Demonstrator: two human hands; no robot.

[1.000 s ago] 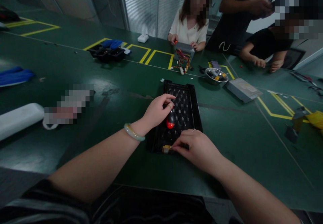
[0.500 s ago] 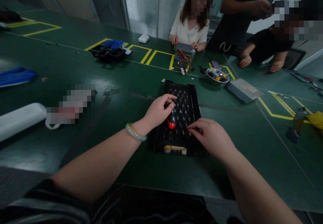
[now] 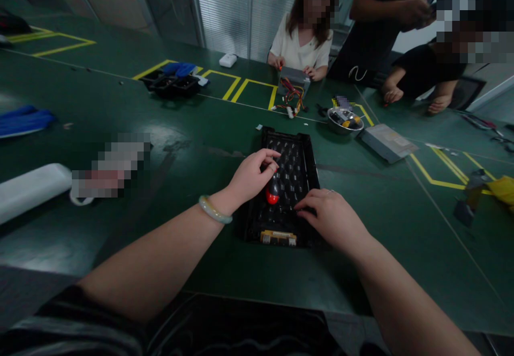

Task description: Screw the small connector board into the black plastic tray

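A long black plastic housing (image 3: 311, 168) lies in front of me, with rows of small light marks over its floor. At its near end sits a small yellowish part with metal connectors (image 3: 278, 237). My left hand (image 3: 254, 176) is over the left side of the housing, fingers curled around a short screwdriver (image 3: 273, 194) with a black and red handle; its shaft is hidden. Over the right wall reaches my right hand (image 3: 331, 214), thumb and fingertips close together at the housing floor. Anything between those fingertips is too small to make out.
Beyond the housing are a metal bowl (image 3: 344, 126) of small parts, a flat grey plate (image 3: 387, 143), and a grey box with cables (image 3: 295, 80) handled by a person. A black tray with blue gloves (image 3: 172, 80) stands far left. A white case (image 3: 34, 187) lies left.
My right hand has shifted slightly left and down, its fingertips lower at the housing floor. My left hand and the screwdriver stay nearly in place.
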